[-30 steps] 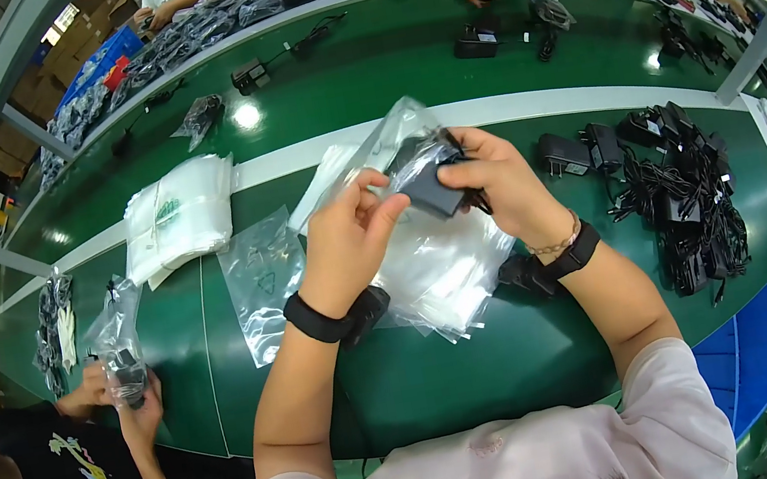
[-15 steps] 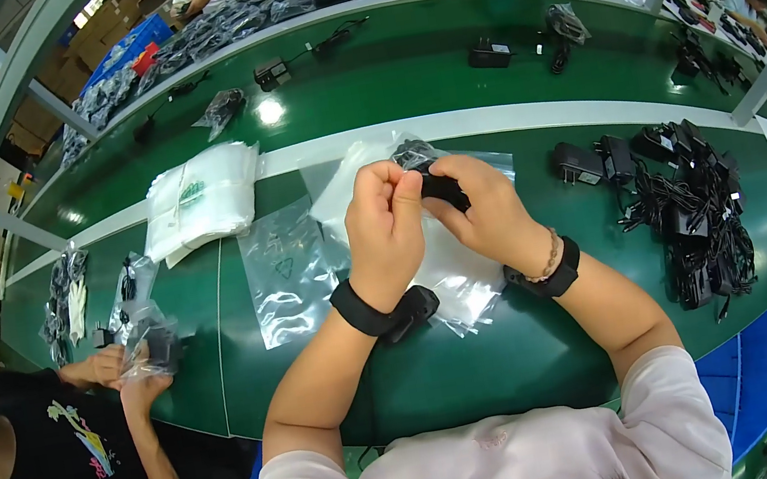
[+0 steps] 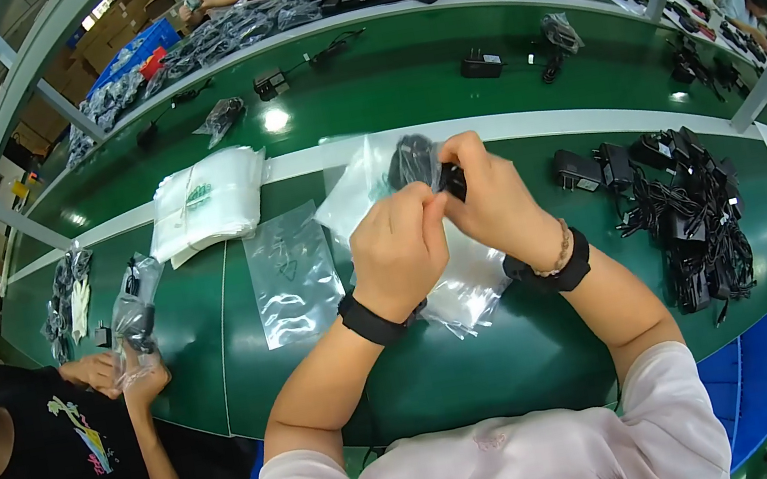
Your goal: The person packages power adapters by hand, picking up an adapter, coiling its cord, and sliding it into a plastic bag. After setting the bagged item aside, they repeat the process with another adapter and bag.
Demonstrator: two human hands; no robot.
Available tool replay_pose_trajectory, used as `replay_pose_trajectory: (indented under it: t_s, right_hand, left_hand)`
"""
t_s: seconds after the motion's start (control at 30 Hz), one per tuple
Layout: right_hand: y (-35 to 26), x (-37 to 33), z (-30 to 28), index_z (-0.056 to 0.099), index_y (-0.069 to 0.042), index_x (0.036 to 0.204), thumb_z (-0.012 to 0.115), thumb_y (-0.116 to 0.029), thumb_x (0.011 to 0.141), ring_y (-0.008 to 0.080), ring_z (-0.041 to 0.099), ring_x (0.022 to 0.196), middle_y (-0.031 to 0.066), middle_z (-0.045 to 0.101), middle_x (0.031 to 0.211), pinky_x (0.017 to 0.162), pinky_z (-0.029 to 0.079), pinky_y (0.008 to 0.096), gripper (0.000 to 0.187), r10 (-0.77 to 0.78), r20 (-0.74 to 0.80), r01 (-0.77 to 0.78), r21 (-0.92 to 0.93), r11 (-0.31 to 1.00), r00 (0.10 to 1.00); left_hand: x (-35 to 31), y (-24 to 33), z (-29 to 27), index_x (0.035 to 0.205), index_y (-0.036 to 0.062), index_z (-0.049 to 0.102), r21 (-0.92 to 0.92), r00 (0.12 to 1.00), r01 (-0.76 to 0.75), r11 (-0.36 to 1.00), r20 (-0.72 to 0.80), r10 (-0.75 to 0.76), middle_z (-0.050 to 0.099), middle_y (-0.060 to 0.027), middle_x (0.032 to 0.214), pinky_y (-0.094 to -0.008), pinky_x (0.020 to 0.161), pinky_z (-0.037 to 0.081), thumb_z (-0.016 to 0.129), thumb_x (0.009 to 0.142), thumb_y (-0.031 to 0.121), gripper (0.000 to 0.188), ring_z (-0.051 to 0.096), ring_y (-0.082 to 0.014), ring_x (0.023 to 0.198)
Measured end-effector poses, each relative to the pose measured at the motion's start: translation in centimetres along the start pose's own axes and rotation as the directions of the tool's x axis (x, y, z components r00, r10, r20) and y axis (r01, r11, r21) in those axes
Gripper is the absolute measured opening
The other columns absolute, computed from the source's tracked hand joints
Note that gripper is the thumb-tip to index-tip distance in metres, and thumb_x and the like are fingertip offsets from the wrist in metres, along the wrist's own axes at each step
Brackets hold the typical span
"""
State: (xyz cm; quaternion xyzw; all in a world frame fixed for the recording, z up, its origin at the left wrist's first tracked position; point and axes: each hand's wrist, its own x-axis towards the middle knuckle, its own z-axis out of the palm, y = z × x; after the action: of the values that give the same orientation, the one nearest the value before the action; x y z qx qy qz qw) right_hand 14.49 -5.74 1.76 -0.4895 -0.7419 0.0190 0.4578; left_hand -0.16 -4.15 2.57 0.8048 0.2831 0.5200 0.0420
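In front of me a clear plastic bag [image 3: 393,175] holds a dark bundle [image 3: 415,159], apparently a power adapter with its cord. My left hand [image 3: 400,245] is closed, with thumb and fingers pinching the bag's near edge. My right hand [image 3: 498,198] is closed around a black part [image 3: 455,181] at the bag's right side; the fingers hide much of it. Below both hands lies a stack of clear bags [image 3: 464,297]. Left of them, a flat clear bag [image 3: 293,273] rests on the green table.
To the left is a thick pile of white bags [image 3: 205,203]. A heap of black adapters and cords [image 3: 689,214] lies to the right. At far left a co-worker's hands [image 3: 127,372] hold a bagged adapter [image 3: 135,317]. A green shelf [image 3: 355,72] carries loose adapters.
My hands have turned and moved slightly, so the bag and dark bundle show more above them. The left hand has shifted nearer the right. The co-worker's bagged adapter is now held upright.
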Motion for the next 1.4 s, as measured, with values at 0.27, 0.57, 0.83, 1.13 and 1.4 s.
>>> replay_pose_trajectory:
  t_s: [0.27,0.57,0.83,1.13,1.4]
  right_hand:
    - [-0.9,0.6,0.5,0.055,-0.005,0.104,0.070,-0.001,0.065,0.0223,0.053,0.061,0.0130,0.059,0.100,0.054,0.045,0.0298,0.042,-0.345,0.005,0.331,-0.295,0.896,0.939]
    - [-0.8,0.3,0.5,0.049,-0.004,0.122,0.067,-0.004,0.069,0.0204,0.053,0.063,0.0108,0.060,0.098,0.058,0.047,0.0264,0.056,-0.175,0.192,0.203,-0.137,0.970,0.966]
    - [-2.2,3.6,1.9,0.038,0.002,0.130,0.064,-0.007,0.079,0.0104,0.052,0.085,0.0045,0.055,0.108,0.075,0.046,0.0228,0.059,0.369,0.123,-0.352,0.663,0.660,0.921]
    - [-2.9,3.9,1.3,0.041,0.005,0.127,0.068,-0.020,0.076,0.0165,0.051,0.101,0.0121,0.054,0.115,0.089,0.040,0.0281,0.064,0.247,0.194,-0.310,0.697,0.647,0.949]
    - [-3.4,2.5,3.0,0.042,0.006,0.124,0.061,-0.021,0.081,0.0186,0.051,0.103,0.0136,0.054,0.114,0.089,0.040,0.0306,0.054,0.290,-0.086,-0.189,0.578,0.794,0.953]
  left_hand:
    - [0.8,-0.8,-1.2,0.082,0.0023,0.051,0.030,0.988,0.151,0.988,-0.045,-0.150,0.056,-0.0109,0.064,-0.0336,0.047,0.044,0.059,0.080,0.006,0.009,0.057,-0.0270,0.056]
    - [0.6,1.1,-1.9,0.082,0.0025,0.050,-0.217,0.989,0.094,0.972,0.135,-0.065,0.057,-0.0129,0.066,-0.0352,0.050,0.045,0.058,0.080,0.004,0.008,0.058,-0.0294,0.058]
    - [0.1,3.0,-0.5,0.081,0.0009,0.053,-0.447,0.960,0.272,0.852,0.185,-0.209,0.055,-0.0079,0.058,-0.0261,0.046,0.041,0.060,0.080,0.003,0.008,0.052,-0.0173,0.046]
    - [4.2,-1.8,-7.4,0.105,0.0033,0.053,0.181,0.961,0.195,0.964,-0.230,-0.151,0.058,-0.0094,0.094,-0.0282,0.070,0.045,0.067,0.079,0.022,0.035,0.056,-0.0167,0.081]
    - [0.0,-2.7,-0.2,0.123,-0.0011,0.041,-0.790,0.780,0.499,0.356,0.231,-0.581,0.052,-0.0070,0.113,-0.0265,0.088,0.039,0.049,0.091,0.037,0.050,0.049,-0.0138,0.100]
